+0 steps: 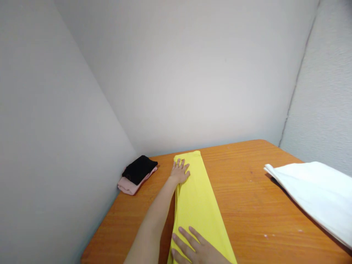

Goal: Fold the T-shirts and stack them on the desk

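Note:
A long yellow cloth (196,194), folded into a narrow strip, lies lengthwise on the orange wooden table (247,198). My left hand (180,171) rests flat near the cloth's far end, fingers spread, with my arm stretched along the cloth's left edge. My right hand (196,249) lies flat on the near part of the cloth, fingers extended. Neither hand holds anything.
A small stack of folded clothes, black on top (140,168) and pink beneath (128,186), sits at the table's far left by the wall. A white cloth (316,190) lies at the right edge. Grey walls close in on the left, back and right.

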Demonstrator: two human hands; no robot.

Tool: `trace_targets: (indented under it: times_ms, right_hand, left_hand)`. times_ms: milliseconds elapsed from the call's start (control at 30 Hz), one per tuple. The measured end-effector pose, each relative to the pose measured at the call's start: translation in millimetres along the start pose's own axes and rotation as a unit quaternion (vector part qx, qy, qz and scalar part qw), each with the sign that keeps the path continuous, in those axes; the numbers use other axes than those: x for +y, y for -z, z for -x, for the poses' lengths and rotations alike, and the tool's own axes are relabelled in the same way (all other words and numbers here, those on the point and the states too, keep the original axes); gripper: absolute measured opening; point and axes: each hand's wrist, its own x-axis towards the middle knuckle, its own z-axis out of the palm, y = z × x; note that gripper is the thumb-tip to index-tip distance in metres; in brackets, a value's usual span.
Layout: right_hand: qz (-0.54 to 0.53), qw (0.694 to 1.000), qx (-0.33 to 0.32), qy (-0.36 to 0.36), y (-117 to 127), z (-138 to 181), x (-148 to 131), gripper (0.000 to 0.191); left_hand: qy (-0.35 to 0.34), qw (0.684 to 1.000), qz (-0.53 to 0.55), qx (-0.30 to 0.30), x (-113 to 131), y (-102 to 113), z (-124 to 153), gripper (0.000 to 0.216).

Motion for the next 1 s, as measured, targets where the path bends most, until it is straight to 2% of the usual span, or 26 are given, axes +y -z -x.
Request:
trace_targets:
  times_ms: [100, 200, 267, 367, 433, 500, 633, 700, 833, 900, 1000]
  right_hand:
    - [-0.07, 0.997, -0.038, 0.02, 32.4, 9.9, -11.7, 0.043]
    - [-0.15, 0.987, -0.064, -0.003, 58.5, 41.4, -12.6, 0.051]
    - [-0.158, 0.985, -0.055, -0.051, 70.4, 70.8, -8.7, 0.058]
    - [-0.123, 0.987, -0.038, -0.101, 80.7, 111.3, -1.3, 0.064]
    - [-0.087, 0.99, -0.052, -0.102, 83.7, 128.3, 1.6, 0.063]
    - [-0.046, 0.992, -0.075, -0.089, 83.0, 136.1, 1.8, 0.06]
    - [0.004, 0.993, -0.08, -0.089, 72.0, 134.2, -5.3, 0.056]
    - [0.014, 0.993, -0.064, -0.102, 66.5, 128.2, -9.8, 0.052]
    - [0.023, 0.991, -0.029, -0.125, 69.9, 110.4, -14.7, 0.038]
    - [0.0, 0.99, -0.014, -0.139, 78.8, 102.5, -14.2, 0.034]
    - [-0.088, 0.985, -0.027, -0.144, 89.4, 100.0, -12.2, 0.031]
  left_hand:
    - [-0.013, 1.0, -0.002, 0.019, 5.8, 9.4, 6.0, 0.053]
    - [-0.032, 0.997, 0.009, 0.065, 7.1, 23.8, 31.7, 0.053]
    - [-0.041, 0.995, 0.015, 0.09, 5.0, 33.0, 62.6, 0.053]
    - [-0.095, 0.989, 0.035, 0.109, 1.5, 42.2, 126.3, 0.049]
    - [-0.155, 0.982, 0.048, 0.094, 2.3, 46.3, 173.6, 0.046]
    - [-0.219, 0.974, 0.043, 0.049, 6.3, 49.3, 217.7, 0.049]
    - [-0.342, 0.939, -0.025, -0.037, 16.3, 42.6, 278.7, 0.081]
    - [-0.372, 0.925, -0.081, -0.02, 18.7, 28.6, 292.9, 0.076]
    - [-0.35, 0.919, -0.138, 0.115, 23.0, -3.8, 301.3, 0.057]
    - [-0.334, 0.924, -0.108, 0.155, 27.9, -12.0, 303.3, 0.038]
    - [-0.318, 0.936, 0.018, 0.153, 36.1, -16.8, 309.1, 0.018]
